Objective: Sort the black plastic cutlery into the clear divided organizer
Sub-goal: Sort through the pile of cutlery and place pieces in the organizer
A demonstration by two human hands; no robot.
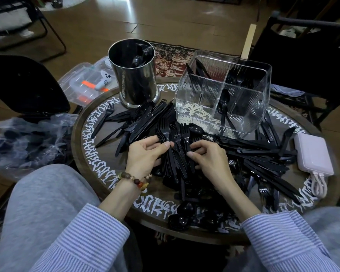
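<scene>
Black plastic cutlery (pixel 234 150) lies heaped across a round wooden table (pixel 90 154) with white script around its rim, before a clear divided organizer (pixel 222 93) holding a few spoons. The left hand (pixel 145 154) and right hand (pixel 208 156), fingers curled, grip a bundle of forks (pixel 175 140). Beyond: steel canister (pixel 134 75), pink power bank (pixel 314 156).

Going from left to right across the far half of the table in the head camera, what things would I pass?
Clear lidded plastic box → shiny metal canister → clear divided organizer → pale power bank, which lies nearer than the others.
</scene>
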